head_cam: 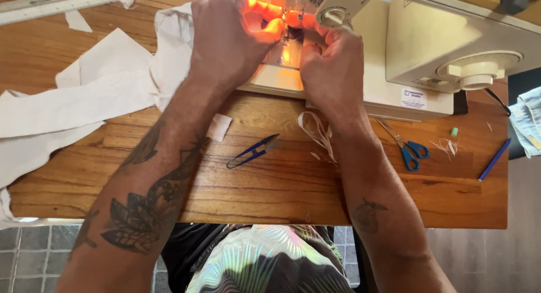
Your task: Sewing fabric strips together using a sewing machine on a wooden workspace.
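Both hands work at the needle area of a cream sewing machine, which stands at the far edge of the wooden tabletop. The machine's lamp glows orange through the fingertips there. The left hand is curled, its fingers pinched together just left of the needle; what they pinch is hidden by glare. The right hand is likewise curled, knuckles toward the camera, fingertips pressed at the machine bed just right of the needle; whether it grips anything cannot be told.

White cloth runs from under the left hand out to the left, lying in loose folds and strips across the tabletop and over its left edge. A small white fabric scrap lies beside the left forearm. Blue thread snips lie between the forearms, near the tabletop's middle. A narrow pale strip curls just beside the right wrist. Blue-handled scissors lie right of the right forearm, near the machine's front. A blue pen lies farther right, close to the tabletop's right edge. A pale ruler lies at the far left corner.
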